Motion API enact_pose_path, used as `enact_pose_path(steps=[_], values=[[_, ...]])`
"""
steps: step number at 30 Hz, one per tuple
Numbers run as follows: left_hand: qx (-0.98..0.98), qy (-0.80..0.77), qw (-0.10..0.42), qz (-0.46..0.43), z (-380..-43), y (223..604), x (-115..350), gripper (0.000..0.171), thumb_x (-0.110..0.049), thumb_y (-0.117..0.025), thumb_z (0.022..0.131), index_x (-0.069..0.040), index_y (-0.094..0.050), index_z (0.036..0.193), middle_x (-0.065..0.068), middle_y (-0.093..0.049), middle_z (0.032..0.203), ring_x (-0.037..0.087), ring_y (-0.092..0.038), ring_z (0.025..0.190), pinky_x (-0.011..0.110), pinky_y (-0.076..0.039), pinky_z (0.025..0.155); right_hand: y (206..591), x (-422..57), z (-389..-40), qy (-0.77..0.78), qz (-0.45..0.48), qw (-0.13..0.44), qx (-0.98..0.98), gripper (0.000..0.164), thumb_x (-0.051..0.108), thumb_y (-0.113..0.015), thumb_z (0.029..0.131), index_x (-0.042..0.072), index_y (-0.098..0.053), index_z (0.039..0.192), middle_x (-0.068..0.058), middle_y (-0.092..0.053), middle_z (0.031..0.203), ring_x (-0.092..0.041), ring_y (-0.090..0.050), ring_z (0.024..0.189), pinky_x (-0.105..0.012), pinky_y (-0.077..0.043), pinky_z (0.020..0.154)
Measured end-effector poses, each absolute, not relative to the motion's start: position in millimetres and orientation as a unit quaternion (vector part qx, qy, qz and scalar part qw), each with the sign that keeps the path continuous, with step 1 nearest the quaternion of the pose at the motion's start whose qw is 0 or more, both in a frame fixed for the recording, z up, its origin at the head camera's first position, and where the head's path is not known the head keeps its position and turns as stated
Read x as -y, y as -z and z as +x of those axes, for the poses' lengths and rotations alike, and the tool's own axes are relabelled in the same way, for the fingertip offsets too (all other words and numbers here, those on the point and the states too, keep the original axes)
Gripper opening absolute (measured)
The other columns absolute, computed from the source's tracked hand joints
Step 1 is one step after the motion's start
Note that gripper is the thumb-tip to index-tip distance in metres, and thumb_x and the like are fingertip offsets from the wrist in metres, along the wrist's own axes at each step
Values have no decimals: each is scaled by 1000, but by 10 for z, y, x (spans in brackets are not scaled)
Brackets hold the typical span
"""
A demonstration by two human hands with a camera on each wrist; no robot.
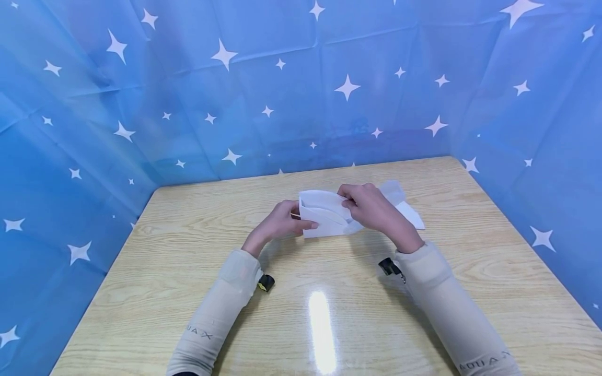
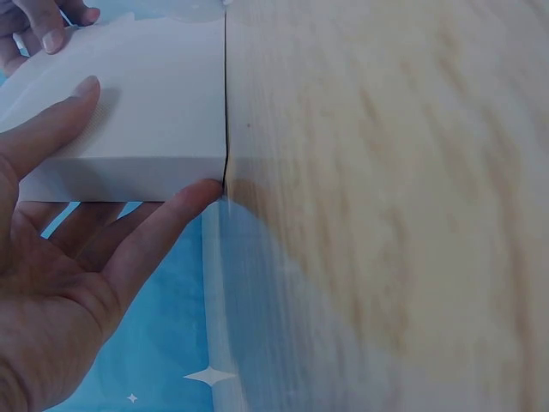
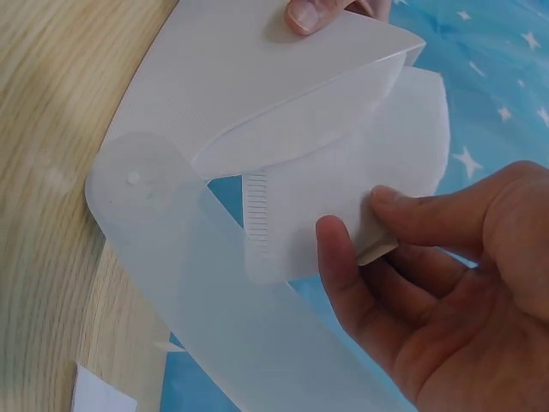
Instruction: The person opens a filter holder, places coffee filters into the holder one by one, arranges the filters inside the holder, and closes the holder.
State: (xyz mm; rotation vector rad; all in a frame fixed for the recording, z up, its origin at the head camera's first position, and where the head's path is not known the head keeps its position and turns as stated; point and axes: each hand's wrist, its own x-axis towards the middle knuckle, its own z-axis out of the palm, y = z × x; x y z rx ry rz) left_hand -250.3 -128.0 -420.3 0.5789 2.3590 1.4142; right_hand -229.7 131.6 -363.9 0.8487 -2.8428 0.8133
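Observation:
My left hand (image 1: 282, 222) grips a white box (image 2: 154, 112) by its end, thumb on one broad face and fingers on the opposite side. The box has a curved cut along its open side. A translucent plastic flap (image 3: 197, 257) hangs from the box's corner, where a small round stud shows. My right hand (image 1: 374, 210) pinches a white paper coffee filter (image 3: 343, 159) with a crimped edge between thumb and fingers. The filter sits at the box's curved opening, partly hidden behind its wall. In the head view both hands are above the table's far half.
A white piece (image 1: 411, 215) lies on the wooden table (image 1: 188, 224), right of my right hand. A blue star-patterned cloth (image 1: 282, 83) stands behind and beside the table. Glare (image 1: 322, 331) marks the near tabletop.

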Motion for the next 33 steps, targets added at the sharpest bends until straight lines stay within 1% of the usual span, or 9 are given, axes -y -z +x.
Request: enact_pose_path(steps=[4,9,12,17,23,29,33], values=[[-829,-495,165,202,-2500,4199,1279,38,-24,-82,90,-14,-70,125,9,-76,110,32,-73,89,49,-64,75,3657,-1318,-2307,-263,279,32,923,13,0,-57,103,7,-67,100,1,-37,65,-14,-26,58,-30,-29,60],[-830,-494,162,201,-2501,4197,1277,38,-24,-83,90,-14,-70,124,9,-75,110,27,-73,90,47,-64,75,3662,-1319,-2304,-264,283,31,921,13,0,-57,103,7,-66,98,1,-35,65,-14,-26,58,-30,-28,59],[-830,-493,161,202,-2507,4201,1276,37,-25,-82,90,-14,-70,124,9,-75,109,26,-73,90,47,-64,75,3664,-1318,-2303,-266,284,30,921,13,0,-57,102,7,-66,97,1,-37,66,-15,-28,58,-31,-29,60],[-831,-492,161,204,-2512,4206,1278,38,-25,-83,90,-14,-71,124,9,-75,108,26,-72,90,47,-64,74,3682,-1321,-2312,-265,284,27,921,10,2,-60,102,7,-66,96,0,-41,66,-15,-30,58,-31,-31,61],[-829,-494,164,205,-2508,4210,1281,38,-25,-82,90,-14,-71,125,9,-75,109,27,-72,90,47,-64,74,3699,-1316,-2317,-263,283,25,922,6,7,-64,101,7,-68,97,-1,-50,66,-14,-36,56,-31,-34,60],[-828,-495,163,206,-2508,4214,1280,38,-25,-82,91,-15,-70,126,9,-75,109,27,-72,91,48,-64,74,3695,-1306,-2318,-262,279,16,924,8,11,-64,103,9,-68,95,0,-49,65,-14,-35,55,-30,-33,58],[-830,-493,161,206,-2509,4212,1283,38,-25,-82,90,-15,-70,125,9,-76,109,28,-73,89,48,-64,74,3689,-1300,-2312,-261,279,13,924,8,11,-63,103,9,-68,96,0,-49,65,-14,-35,54,-30,-34,58]])
